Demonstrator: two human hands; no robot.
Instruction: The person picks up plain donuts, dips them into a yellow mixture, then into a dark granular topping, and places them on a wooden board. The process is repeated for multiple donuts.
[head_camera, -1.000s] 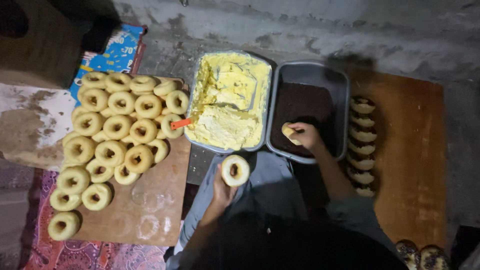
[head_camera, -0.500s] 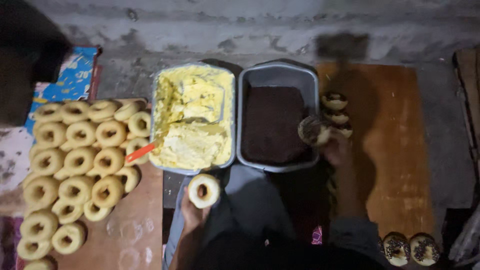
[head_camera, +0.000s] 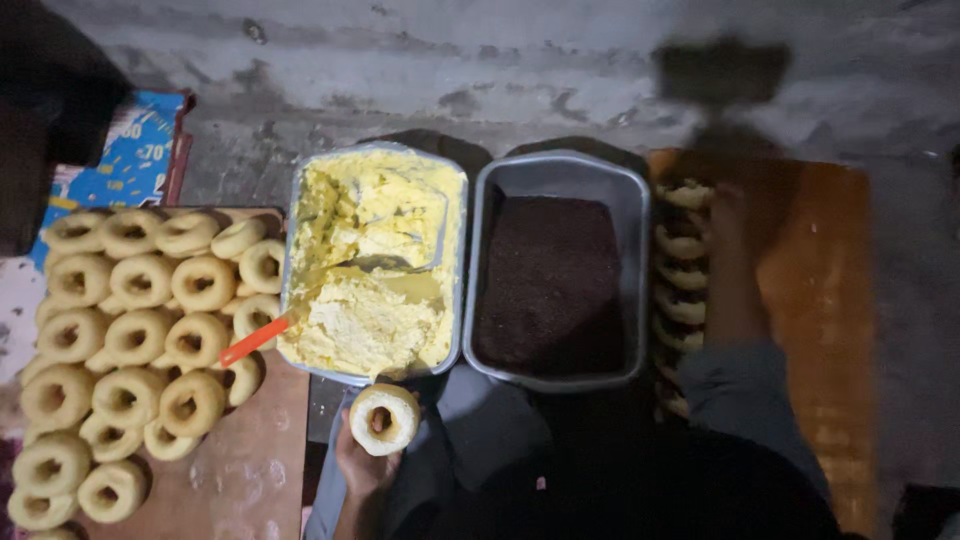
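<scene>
My left hand (head_camera: 362, 462) grips a plain ring doughnut (head_camera: 384, 419) low at centre, just beneath the near rim of the cream tray (head_camera: 296, 215). Bare board (head_camera: 250, 470) sits left of it. Further out, my right hand (head_camera: 728, 215) reaches to the coated doughnuts (head_camera: 680, 245) beside the dark sprinkle tray (head_camera: 630, 250); its grip is too dark to tell.

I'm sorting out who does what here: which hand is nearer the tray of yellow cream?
Left. The left hand holds a doughnut just below the cream tray; the right hand is beyond the dark tray.
</scene>
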